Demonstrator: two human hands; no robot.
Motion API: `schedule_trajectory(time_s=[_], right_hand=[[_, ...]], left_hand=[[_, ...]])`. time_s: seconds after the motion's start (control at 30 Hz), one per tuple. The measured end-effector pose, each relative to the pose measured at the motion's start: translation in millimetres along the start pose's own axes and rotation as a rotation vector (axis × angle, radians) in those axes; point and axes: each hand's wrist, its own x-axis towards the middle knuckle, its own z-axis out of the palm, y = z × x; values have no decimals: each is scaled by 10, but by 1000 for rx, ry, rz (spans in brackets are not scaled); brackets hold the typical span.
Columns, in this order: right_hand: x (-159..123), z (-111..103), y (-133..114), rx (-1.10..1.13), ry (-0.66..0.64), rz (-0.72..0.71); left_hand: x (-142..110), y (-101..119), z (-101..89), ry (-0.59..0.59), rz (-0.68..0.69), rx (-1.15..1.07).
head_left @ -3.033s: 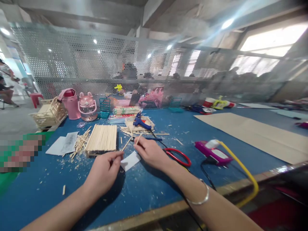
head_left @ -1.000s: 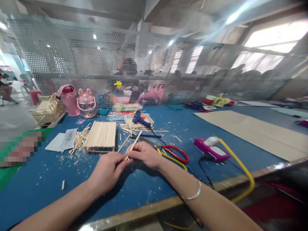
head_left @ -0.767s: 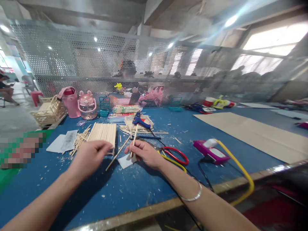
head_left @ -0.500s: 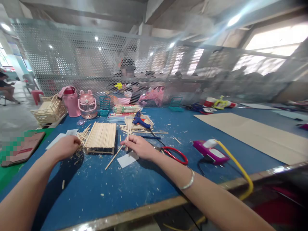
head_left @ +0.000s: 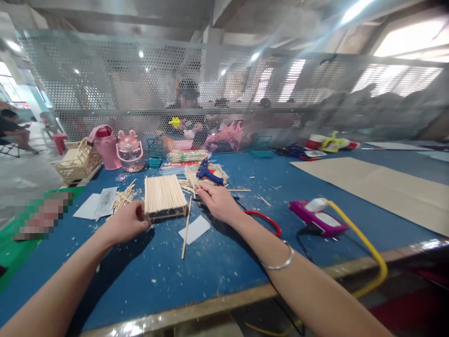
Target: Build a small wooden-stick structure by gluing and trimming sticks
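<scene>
My left hand has its fingers curled at the near left corner of a small platform made of thin wooden sticks laid side by side on a low frame. My right hand is closed, fingertips together, just in front of a blue glue gun; whatever it pinches is too small to make out. The glue gun rests on a stick-built tray with loose sticks about it. Between my hands a single stick lies across a white paper piece. Red-handled scissors or pliers lie partly behind my right forearm.
Loose sticks and paper sheets lie left. A pink bottle, a clear pink-lidded jug and a stick basket stand behind. To the right are a purple power strip with a yellow cable and brown cardboard. A person sits beyond the mesh screen.
My left hand has come from the loose sticks to the platform, which has turned and shifted right. My right hand has moved up toward the glue gun; the upright stick in it no longer shows.
</scene>
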Motion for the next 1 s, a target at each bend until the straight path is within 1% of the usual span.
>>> schedule_trajectory(time_s=[0.1,0.17,0.23,0.3,0.4,0.47,0.53,0.6,0.67,0.7,0.77,0.83,0.9,1.0], right_hand=[[-15,33,-25,-67,31,-93],[-19,70,-44,-106,35,-137],[-13,104,-53,-111,47,-220],[1,133,-57,-113,75,-287],[20,182,-74,-162,97,-314],[27,220,-96,-187,87,-341],[31,259,-118,-196,78,-371],[32,292,-135,-200,86,-379],[29,314,-142,-198,99,-372],[27,322,-142,-195,105,-367],[20,332,-133,-187,113,-362],[13,338,-118,-179,128,-358],[9,343,-102,-171,143,-355],[9,350,-90,-173,155,-353]], left_hand=[[-40,-23,-63,83,6,-10],[-53,-27,-125,135,65,-18],[-56,-12,-172,184,148,-23],[-49,16,-181,261,200,-45],[-21,46,-127,417,199,-109],[3,46,-84,465,154,-141],[20,33,-75,429,86,-168],[20,13,-113,331,64,-189],[7,-9,-179,250,111,-192],[-1,-21,-212,228,146,-189],[-13,-47,-259,214,214,-172],[-15,-71,-265,206,277,-136],[-8,-87,-236,197,329,-79],[7,-90,-173,218,371,-13]])
